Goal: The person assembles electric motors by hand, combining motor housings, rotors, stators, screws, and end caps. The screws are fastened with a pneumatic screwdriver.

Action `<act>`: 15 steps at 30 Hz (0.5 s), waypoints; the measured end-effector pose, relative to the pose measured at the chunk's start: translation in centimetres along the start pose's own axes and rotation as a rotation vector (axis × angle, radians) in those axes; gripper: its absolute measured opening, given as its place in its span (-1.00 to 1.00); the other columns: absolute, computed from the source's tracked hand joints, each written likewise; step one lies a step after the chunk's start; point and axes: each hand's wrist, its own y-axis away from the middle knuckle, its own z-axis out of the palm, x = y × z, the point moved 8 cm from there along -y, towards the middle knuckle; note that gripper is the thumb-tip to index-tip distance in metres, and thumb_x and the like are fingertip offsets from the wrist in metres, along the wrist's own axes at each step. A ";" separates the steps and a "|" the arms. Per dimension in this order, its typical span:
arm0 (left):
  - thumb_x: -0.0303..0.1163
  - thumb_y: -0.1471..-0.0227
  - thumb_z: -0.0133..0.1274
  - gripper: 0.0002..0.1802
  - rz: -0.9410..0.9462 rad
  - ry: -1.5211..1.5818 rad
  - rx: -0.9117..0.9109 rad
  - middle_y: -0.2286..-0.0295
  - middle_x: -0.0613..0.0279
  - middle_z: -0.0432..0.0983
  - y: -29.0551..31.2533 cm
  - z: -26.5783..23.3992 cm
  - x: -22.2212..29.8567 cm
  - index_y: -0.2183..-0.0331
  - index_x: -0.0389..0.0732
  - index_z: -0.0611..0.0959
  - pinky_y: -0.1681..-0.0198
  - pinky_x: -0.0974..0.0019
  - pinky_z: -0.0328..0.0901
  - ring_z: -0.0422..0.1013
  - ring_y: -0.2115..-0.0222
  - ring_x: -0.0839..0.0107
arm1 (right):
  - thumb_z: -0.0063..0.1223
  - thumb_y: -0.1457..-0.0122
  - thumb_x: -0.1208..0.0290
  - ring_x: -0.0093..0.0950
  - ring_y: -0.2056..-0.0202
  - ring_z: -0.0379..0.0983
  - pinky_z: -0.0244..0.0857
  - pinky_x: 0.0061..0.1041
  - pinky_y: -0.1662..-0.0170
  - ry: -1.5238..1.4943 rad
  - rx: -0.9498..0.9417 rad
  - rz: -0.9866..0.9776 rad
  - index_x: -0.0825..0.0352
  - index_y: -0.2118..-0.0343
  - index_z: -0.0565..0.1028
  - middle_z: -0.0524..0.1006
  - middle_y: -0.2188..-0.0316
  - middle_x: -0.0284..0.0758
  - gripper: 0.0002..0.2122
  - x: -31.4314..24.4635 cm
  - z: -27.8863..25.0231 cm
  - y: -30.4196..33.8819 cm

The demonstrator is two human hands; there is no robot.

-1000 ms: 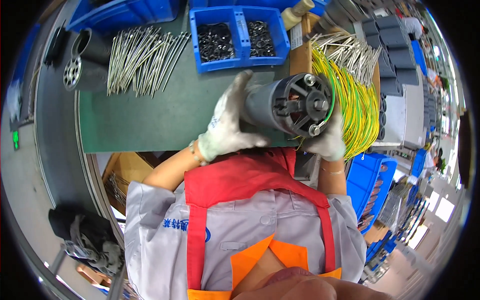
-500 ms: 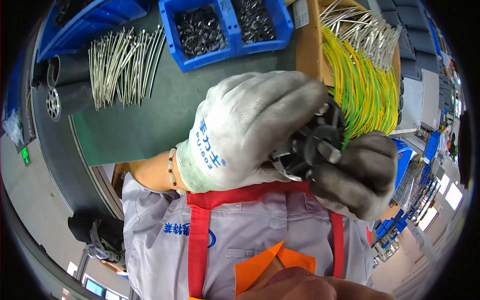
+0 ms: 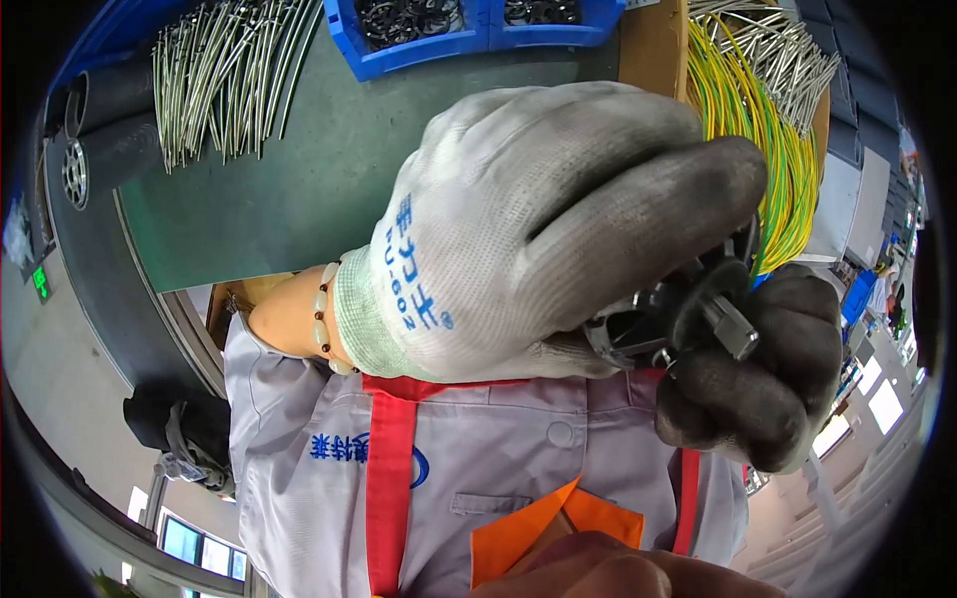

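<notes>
My left hand [image 3: 538, 239], in a white knitted glove with grey-black coated fingers, is closed round a dark round mechanical part [image 3: 688, 311] with a flange and spoke-like openings. A short silver metal stub [image 3: 733, 329] sticks out of its face toward my right hand. My right hand [image 3: 763, 374], gloved the same way, is curled shut against the stub side of the part. Its fingertips partly hide the part's lower edge. Both hands hold the part up in front of my chest, above the near side of the green-topped bench [image 3: 229, 224].
Blue bins [image 3: 429, 55] of small black clips stand at the back. A bundle of silver cable-like strips [image 3: 224, 85] lies at the left by dark cylinders [image 3: 105, 164]. Right of my hands, a cardboard box [image 3: 653, 50] holds yellow-green wires [image 3: 763, 130] and more silver strips [image 3: 788, 65].
Both hands and the part have shifted right in the picture and look larger. The metal stub shows more fully. Bins and bundles sit higher in view.
</notes>
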 end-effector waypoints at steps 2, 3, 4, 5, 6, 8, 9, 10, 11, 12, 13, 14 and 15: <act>-0.30 0.30 0.44 -0.25 0.023 -0.010 -0.092 0.22 -0.22 0.54 -0.8 -0.3 0.1 0.08 -0.51 0.53 0.15 0.14 0.43 0.55 0.23 0.04 | 0.25 0.16 0.46 -0.47 0.59 0.28 0.06 -0.48 0.58 -0.020 0.083 -0.092 0.27 0.39 0.50 0.46 0.45 -0.23 -0.78 -0.4 -0.3 0.6; -0.32 0.29 0.44 -0.25 0.040 -0.026 -0.181 0.22 -0.24 0.54 -1.0 -0.1 0.1 0.07 -0.51 0.53 0.15 0.15 0.43 0.55 0.22 0.04 | 0.25 0.16 0.46 -0.47 0.59 0.28 0.06 -0.48 0.58 -0.020 0.085 -0.091 0.27 0.39 0.50 0.46 0.45 -0.23 -0.78 -0.7 -0.3 0.4; -0.32 0.29 0.44 -0.25 0.040 -0.027 -0.183 0.22 -0.24 0.54 -0.9 0.1 0.0 0.07 -0.51 0.53 0.15 0.15 0.43 0.55 0.22 0.04 | 0.25 0.19 0.49 -0.48 0.58 0.28 0.07 -0.48 0.58 -0.028 0.048 -0.030 0.28 0.39 0.50 0.45 0.45 -0.24 -0.77 -0.5 -0.3 -0.1; -0.32 0.30 0.45 -0.24 0.053 -0.015 -0.117 0.21 -0.24 0.54 -0.5 0.0 -0.2 0.06 -0.50 0.52 0.15 0.15 0.43 0.55 0.21 0.03 | 0.24 0.21 0.53 -0.50 0.58 0.28 0.07 -0.49 0.57 -0.035 0.011 0.031 0.28 0.39 0.50 0.45 0.46 -0.24 -0.76 -0.2 -0.1 -0.3; -0.31 0.30 0.45 -0.22 0.068 -0.005 -0.049 0.20 -0.25 0.53 -0.2 -0.2 -0.1 0.05 -0.50 0.51 0.16 0.15 0.44 0.54 0.20 0.02 | 0.24 0.21 0.53 -0.50 0.58 0.28 0.07 -0.49 0.57 -0.034 0.013 0.028 0.28 0.39 0.50 0.45 0.46 -0.24 -0.76 -0.2 -0.2 -0.2; -0.29 0.31 0.46 -0.18 0.057 0.000 -0.076 0.19 -0.25 0.53 0.2 -0.3 -0.3 0.03 -0.50 0.48 0.16 0.14 0.44 0.54 0.20 0.01 | 0.23 0.27 0.59 -0.50 0.57 0.29 0.08 -0.49 0.55 -0.075 -0.039 -0.010 0.31 0.37 0.51 0.45 0.44 -0.24 -0.71 -0.2 -0.5 0.1; -0.28 0.32 0.47 -0.14 0.042 0.007 -0.103 0.18 -0.26 0.53 0.3 -0.1 -0.5 0.01 -0.49 0.46 0.16 0.13 0.44 0.54 0.19 0.00 | 0.23 0.27 0.59 -0.50 0.57 0.29 0.08 -0.49 0.55 -0.070 -0.038 -0.013 0.31 0.37 0.51 0.45 0.44 -0.24 -0.71 -0.1 -1.0 -0.1; -0.28 0.32 0.47 -0.14 0.048 0.009 -0.103 0.18 -0.26 0.53 0.3 0.0 -0.4 0.01 -0.49 0.46 0.16 0.13 0.44 0.54 0.19 0.00 | 0.24 0.29 0.59 -0.49 0.56 0.30 0.09 -0.49 0.55 -0.172 -0.156 0.059 0.33 0.35 0.51 0.45 0.43 -0.24 -0.69 0.3 -0.8 -0.4; -0.25 0.33 0.48 -0.10 0.041 0.001 -0.092 0.18 -0.27 0.52 0.2 0.2 -0.2 -0.01 -0.49 0.44 0.16 0.13 0.44 0.54 0.20 -0.01 | 0.25 0.30 0.60 -0.49 0.55 0.31 0.10 -0.49 0.54 -0.272 -0.273 0.133 0.34 0.34 0.52 0.46 0.42 -0.23 -0.67 0.5 -0.3 -0.4; -0.23 0.33 0.48 -0.07 0.030 -0.024 -0.077 0.17 -0.27 0.51 0.2 0.0 -0.1 -0.03 -0.49 0.41 0.17 0.12 0.44 0.54 0.20 -0.01 | 0.25 0.30 0.60 -0.49 0.55 0.31 0.10 -0.49 0.54 -0.278 -0.273 0.119 0.34 0.34 0.52 0.46 0.42 -0.23 -0.67 0.6 0.0 -0.2; -0.23 0.33 0.48 -0.07 0.034 -0.038 -0.074 0.17 -0.27 0.51 0.0 -0.1 0.2 -0.03 -0.49 0.41 0.17 0.12 0.44 0.54 0.20 -0.01 | 0.27 0.30 0.59 -0.47 0.54 0.32 0.10 -0.49 0.53 -0.207 -0.192 0.062 0.36 0.32 0.52 0.45 0.41 -0.23 -0.65 0.5 -0.1 0.0; -0.21 0.36 0.50 -0.03 0.022 -0.087 -0.094 0.16 -0.27 0.51 -0.2 -0.1 0.4 -0.04 -0.48 0.40 0.19 0.12 0.44 0.55 0.22 -0.02 | 0.29 0.31 0.58 -0.46 0.53 0.33 0.11 -0.48 0.53 -0.137 -0.109 0.004 0.37 0.31 0.52 0.45 0.40 -0.22 -0.63 0.4 -0.5 0.1; -0.20 0.38 0.51 0.01 0.010 -0.138 -0.113 0.16 -0.27 0.51 -0.3 -0.1 0.6 -0.05 -0.48 0.38 0.20 0.12 0.44 0.55 0.24 -0.03 | 0.29 0.31 0.58 -0.46 0.53 0.33 0.11 -0.48 0.53 -0.144 -0.106 -0.011 0.37 0.31 0.52 0.45 0.40 -0.22 -0.63 0.5 -0.8 -0.2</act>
